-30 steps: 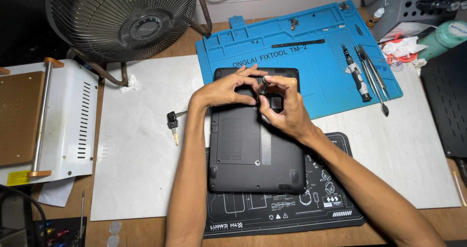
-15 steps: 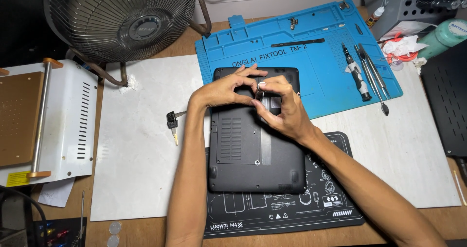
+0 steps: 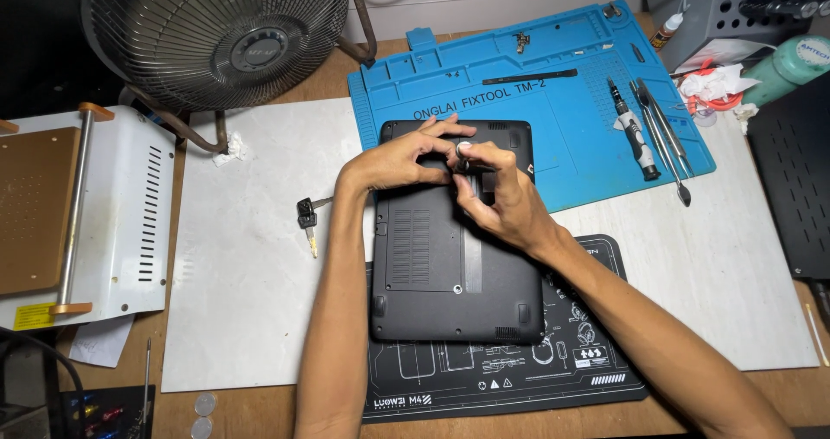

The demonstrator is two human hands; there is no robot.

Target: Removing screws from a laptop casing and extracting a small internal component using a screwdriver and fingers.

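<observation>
Centre of frame: a black laptop [image 3: 456,232] lies bottom-up, its far edge over the blue repair mat [image 3: 553,102], its near edge over the black printed mat [image 3: 519,378]. Long axis of the case, as I read it, runs from top to bottom of the frame.

Both hands meet at the upper middle of the case, just below its far edge. Right hand [image 3: 501,197] comes in from the lower right, fingers pinched narrowly on a small screwdriver [image 3: 462,155] whose round pale cap faces the camera; the shaft stands close to upright on the case, so I see it nearly end-on. I cannot see the tip or the screw under it.

Left hand [image 3: 402,158] reaches in from the lower left, thumb and forefinger closed lightly about the same tool from the left side, the other fingers resting on the case. Both hands are on the tool; the right has the firmer hold.

Off to the right on the blue mat: a second driver [image 3: 635,132] and tweezers [image 3: 666,141], well apart from both hands. A key [image 3: 307,219] lies left of the laptop on the white sheet [image 3: 251,275].
</observation>
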